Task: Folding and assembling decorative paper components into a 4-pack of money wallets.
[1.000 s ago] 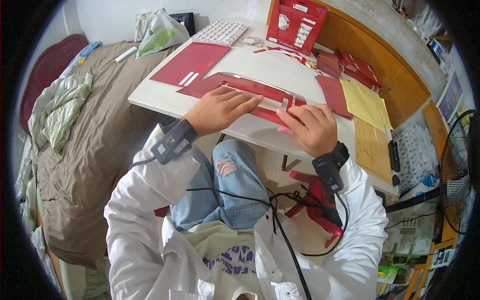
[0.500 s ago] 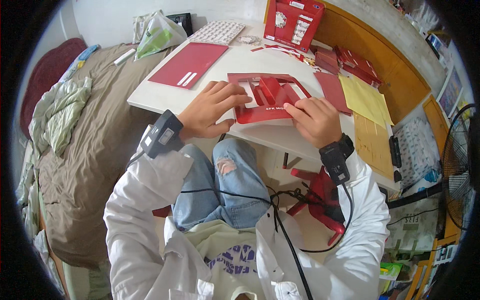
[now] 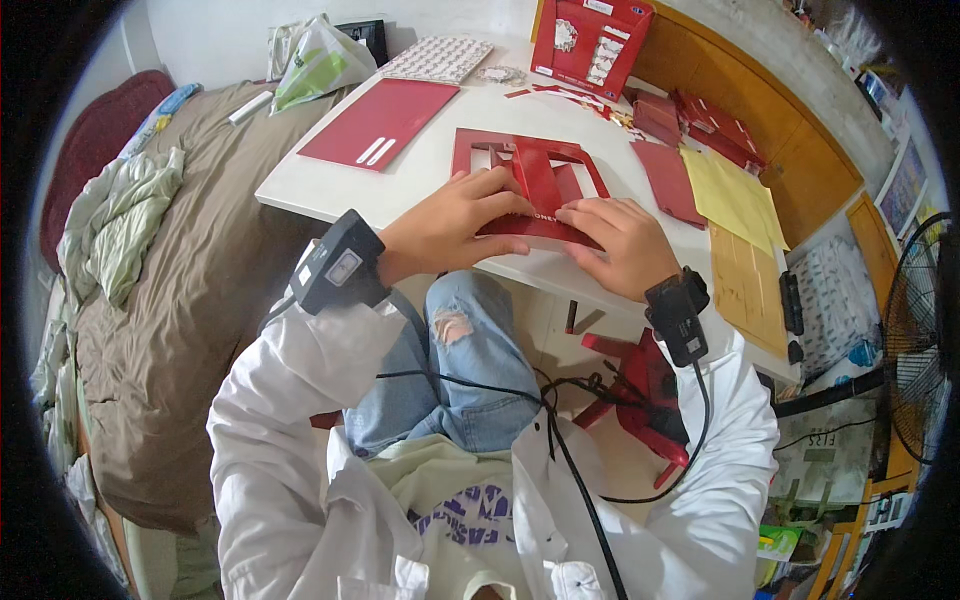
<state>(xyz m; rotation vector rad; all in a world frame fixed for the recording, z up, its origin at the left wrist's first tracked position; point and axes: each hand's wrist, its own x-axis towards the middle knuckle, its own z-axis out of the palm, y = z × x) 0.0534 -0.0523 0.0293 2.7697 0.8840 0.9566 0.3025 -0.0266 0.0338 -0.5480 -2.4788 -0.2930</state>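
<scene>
A red cardboard package sheet (image 3: 535,165) with cut-out windows and a folded flap in its middle lies at the near edge of the white table. My left hand (image 3: 468,222) grips its near left part, thumb below the front edge and fingers bent over the top. On the near right part, my right hand (image 3: 622,240) is closed the same way, its fingertips pressing on the printed strip. The two hands are close together, with a small gap between them. Part of the front strip is hidden under the fingers.
A flat red card (image 3: 385,120) with two white slots lies at the left on the white table (image 3: 320,205). Behind stand a finished red box (image 3: 590,50) and a patterned sheet (image 3: 438,60). Yellow paper (image 3: 735,200) and red scraps lie right; a fan (image 3: 915,340) stands beyond.
Both hands have moved inward along the cardboard's near edge, the left one to the right. The near strip is bent down and its front edge is tilted, with the middle flap more upright.
</scene>
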